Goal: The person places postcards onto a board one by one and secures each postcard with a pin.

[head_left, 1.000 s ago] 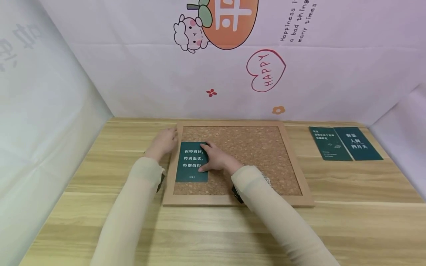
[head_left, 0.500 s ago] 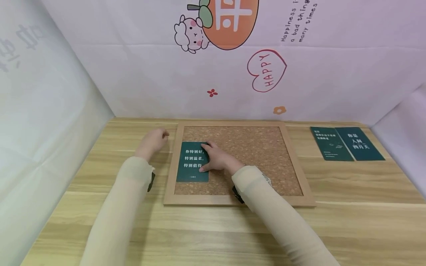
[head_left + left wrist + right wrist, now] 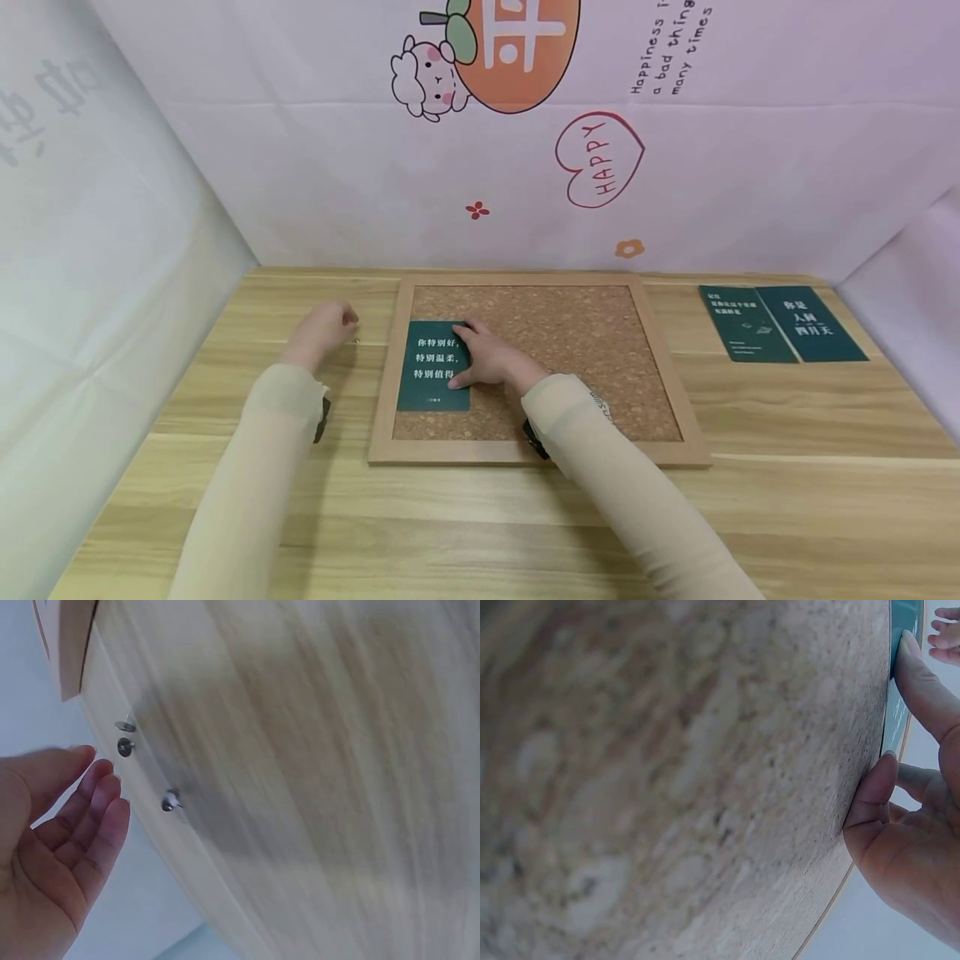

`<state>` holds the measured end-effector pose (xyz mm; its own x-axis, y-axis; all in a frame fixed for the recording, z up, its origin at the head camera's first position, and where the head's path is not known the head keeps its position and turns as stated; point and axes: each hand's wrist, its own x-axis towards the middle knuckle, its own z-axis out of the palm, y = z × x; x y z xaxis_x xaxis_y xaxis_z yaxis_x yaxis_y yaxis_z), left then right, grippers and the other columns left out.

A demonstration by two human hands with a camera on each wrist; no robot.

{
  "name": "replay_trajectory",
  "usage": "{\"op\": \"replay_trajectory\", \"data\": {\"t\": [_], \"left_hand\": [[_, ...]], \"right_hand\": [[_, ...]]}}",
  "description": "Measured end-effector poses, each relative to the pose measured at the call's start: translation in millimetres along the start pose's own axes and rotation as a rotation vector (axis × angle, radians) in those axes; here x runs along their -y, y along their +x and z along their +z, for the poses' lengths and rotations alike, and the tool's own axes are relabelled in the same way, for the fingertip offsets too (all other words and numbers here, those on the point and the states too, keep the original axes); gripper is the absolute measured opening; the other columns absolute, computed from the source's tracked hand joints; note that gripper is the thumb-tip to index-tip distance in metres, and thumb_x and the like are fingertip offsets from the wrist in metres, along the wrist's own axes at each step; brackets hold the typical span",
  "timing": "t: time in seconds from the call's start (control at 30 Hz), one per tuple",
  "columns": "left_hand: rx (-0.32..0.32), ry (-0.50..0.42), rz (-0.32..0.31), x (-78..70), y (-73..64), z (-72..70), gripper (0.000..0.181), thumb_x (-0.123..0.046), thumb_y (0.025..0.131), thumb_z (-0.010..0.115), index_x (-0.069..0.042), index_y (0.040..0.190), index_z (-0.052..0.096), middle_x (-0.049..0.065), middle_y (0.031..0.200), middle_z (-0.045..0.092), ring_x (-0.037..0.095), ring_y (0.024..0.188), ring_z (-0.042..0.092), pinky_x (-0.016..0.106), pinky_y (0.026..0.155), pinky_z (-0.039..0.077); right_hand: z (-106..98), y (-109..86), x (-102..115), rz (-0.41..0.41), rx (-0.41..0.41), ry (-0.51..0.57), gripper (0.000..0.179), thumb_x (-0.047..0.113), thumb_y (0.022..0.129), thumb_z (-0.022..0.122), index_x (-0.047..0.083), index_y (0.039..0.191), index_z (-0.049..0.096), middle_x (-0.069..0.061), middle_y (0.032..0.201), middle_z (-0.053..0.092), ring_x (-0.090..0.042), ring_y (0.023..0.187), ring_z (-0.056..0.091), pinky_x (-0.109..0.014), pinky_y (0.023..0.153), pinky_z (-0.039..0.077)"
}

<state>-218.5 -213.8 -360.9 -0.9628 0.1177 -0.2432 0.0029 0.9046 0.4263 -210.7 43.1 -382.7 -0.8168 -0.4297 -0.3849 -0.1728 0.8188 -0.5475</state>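
Note:
A dark green card (image 3: pixel 429 385) with white lettering lies at the left side of a wood-framed cork board (image 3: pixel 570 333). My right hand (image 3: pixel 495 357) rests over the card's right edge, thumb and fingers spread. In the right wrist view, its thumb (image 3: pixel 924 684) presses the card and its other fingertips touch the cork. Left of the board, my left hand (image 3: pixel 324 332) hovers over the table, holding nothing. The left wrist view has its fingers (image 3: pixel 101 832) loosely bent close to silver thumbtacks, two side by side (image 3: pixel 125 746) and another thumbtack (image 3: pixel 172 800) apart from them.
Two more green cards, a left one (image 3: pixel 748 325) and a right one (image 3: pixel 812 325), lie side by side on the wooden table (image 3: pixel 420 533) right of the board. Behind the table hangs a white printed cloth (image 3: pixel 337 183), with further white cloth at both sides.
My left hand has moved from the board's left frame edge leftward and toward me, over the table. The right hand and the card have stayed in place.

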Motion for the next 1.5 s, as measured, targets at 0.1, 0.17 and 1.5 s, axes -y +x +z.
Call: {"op": "replay_trajectory", "data": {"t": [0.1, 0.17, 1.5], "left_hand": [[-0.010, 0.023, -0.008, 4.7, -0.2, -0.1, 0.031, -0.003, 0.097, 0.042, 0.011, 0.122, 0.053, 0.032, 0.128, 0.053, 0.046, 0.119, 0.050, 0.054, 0.103, 0.041], [-0.014, 0.031, -0.020, 7.8, -0.7, -0.2, 0.031, -0.002, 0.096, 0.043, 0.011, 0.121, 0.054, 0.032, 0.127, 0.054, 0.047, 0.119, 0.051, 0.055, 0.102, 0.041], [0.001, 0.142, -0.091, 22.2, -10.7, 0.7, 0.025, -0.014, 0.096, 0.054, 0.007, 0.106, 0.061, 0.026, 0.114, 0.063, 0.039, 0.102, 0.060, 0.051, 0.091, 0.047]], "right_hand": [[-1, -1.5, 1, -0.003, -0.001, -0.005, 0.093, 0.031, 0.081, 0.076, 0.013, 0.153, 0.020, -0.007, 0.162, 0.006, -0.031, 0.145, 0.025, -0.044, 0.114, 0.033], [-2, -2.0, 1, -0.001, 0.001, -0.002, 0.093, 0.030, 0.081, 0.076, 0.012, 0.153, 0.020, -0.007, 0.162, 0.006, -0.032, 0.146, 0.025, -0.044, 0.114, 0.033], [0, -1.4, 0, -0.003, -0.008, -0.005, 0.092, 0.028, 0.082, 0.075, 0.013, 0.153, 0.019, -0.008, 0.162, 0.005, -0.031, 0.147, 0.022, -0.044, 0.115, 0.032]]}}
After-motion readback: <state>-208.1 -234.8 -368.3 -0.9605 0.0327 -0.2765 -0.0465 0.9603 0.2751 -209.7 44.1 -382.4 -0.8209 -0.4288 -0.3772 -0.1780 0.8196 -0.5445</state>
